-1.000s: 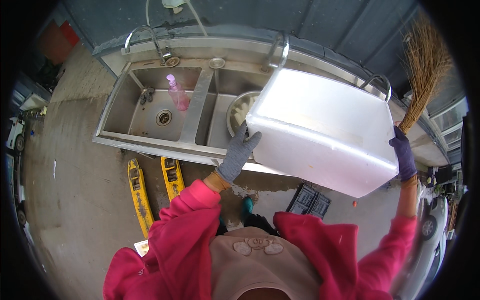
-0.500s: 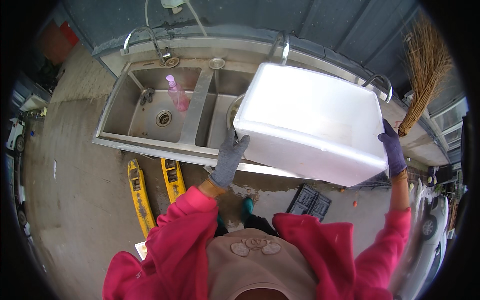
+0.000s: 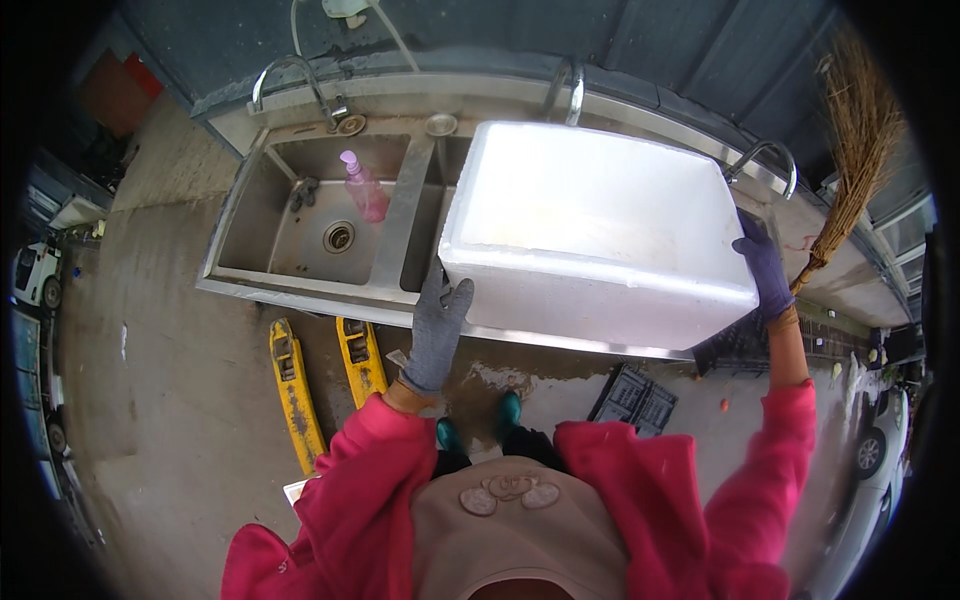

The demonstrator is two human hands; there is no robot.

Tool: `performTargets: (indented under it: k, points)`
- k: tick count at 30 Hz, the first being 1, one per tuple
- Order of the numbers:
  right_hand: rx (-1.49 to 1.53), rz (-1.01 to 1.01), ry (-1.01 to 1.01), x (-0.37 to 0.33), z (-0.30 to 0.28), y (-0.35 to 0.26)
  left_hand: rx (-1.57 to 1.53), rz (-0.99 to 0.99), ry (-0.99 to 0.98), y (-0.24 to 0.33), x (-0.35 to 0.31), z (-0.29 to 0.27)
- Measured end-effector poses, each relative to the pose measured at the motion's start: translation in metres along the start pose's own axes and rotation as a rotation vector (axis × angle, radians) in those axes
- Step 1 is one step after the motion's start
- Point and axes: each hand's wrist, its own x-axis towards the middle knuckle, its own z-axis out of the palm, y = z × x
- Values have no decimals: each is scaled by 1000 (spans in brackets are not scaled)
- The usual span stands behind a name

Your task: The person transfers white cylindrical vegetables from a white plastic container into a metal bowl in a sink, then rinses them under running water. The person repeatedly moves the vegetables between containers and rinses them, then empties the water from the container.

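A white foam box (image 3: 600, 300), its open top toward me, is held between my two gloved hands over the middle and right part of the steel sink (image 3: 395, 230). My left hand (image 3: 438, 335), in a grey glove, grips the box's near left corner, thumb against the front wall. At the right end, my right hand (image 3: 765, 270) in a purple-grey glove holds the side wall, part of its fingers hidden. Only a pale stain or a little moisture shows on the inside floor of the box. The box hides most of the basins beneath it.
A pink pump bottle (image 3: 367, 190) and a dark scrubber (image 3: 304, 193) lie in the left basin. Curved taps (image 3: 300, 62) line the back edge. A straw broom (image 3: 855, 150) leans at right. Yellow forks (image 3: 297, 395) and a black crate (image 3: 633, 400) are on the wet floor.
The foam box has moved left across the sink and now covers more of the middle basin. Both my hands have moved left with it, still gripping its ends.
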Motion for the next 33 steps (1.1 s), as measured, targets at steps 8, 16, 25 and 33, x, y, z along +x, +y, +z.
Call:
performTargets:
  k: [8,16,25,33]
  points:
    - [111,17,-75,35,2,29,47,31,32,2,13,-1]
    - [99,30,-104,43,4,29,-257,-152,23,-14,32,-15]
    - [-353,-19,-120,57,-3,15,-101,-260,-288,6,112,-7]
    - [-1230,-659,-348,136,102,-23,131,-195,-200,-19,119,-2]
